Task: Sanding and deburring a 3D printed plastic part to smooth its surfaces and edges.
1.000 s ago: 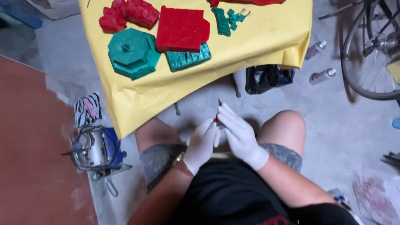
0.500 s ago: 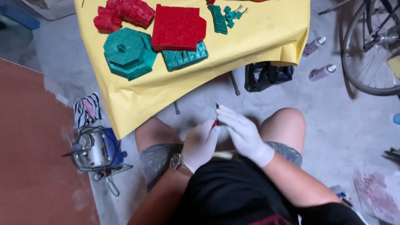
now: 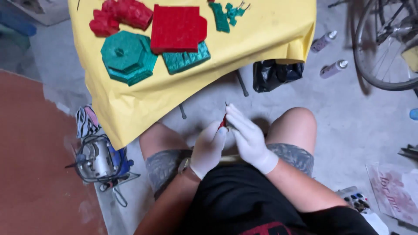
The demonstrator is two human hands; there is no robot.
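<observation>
Both my hands wear white gloves and meet above my lap, between my bare knees. My left hand [image 3: 208, 149] and my right hand [image 3: 247, 138] pinch one small thin tool [image 3: 224, 119] with a red handle and a dark tip that points up. Ahead of me a table under a yellow sheet [image 3: 257, 41] carries painted relief pieces: a green octagonal piece [image 3: 126, 55], a red square slab [image 3: 177, 28], a green rectangular block [image 3: 187, 60] and lumpy red pieces [image 3: 119, 15].
A blue power tool with a coiled cord [image 3: 99, 162] lies on the floor at my left. A black bag [image 3: 274, 75] sits under the table edge. Two spray cans [image 3: 328, 54] and a bicycle wheel [image 3: 383, 43] are at the right. A paint palette [image 3: 355, 201] lies near my right side.
My view has shifted a little, so the table sits higher and further right. My hands stay together on the small tool with only slight finger movement.
</observation>
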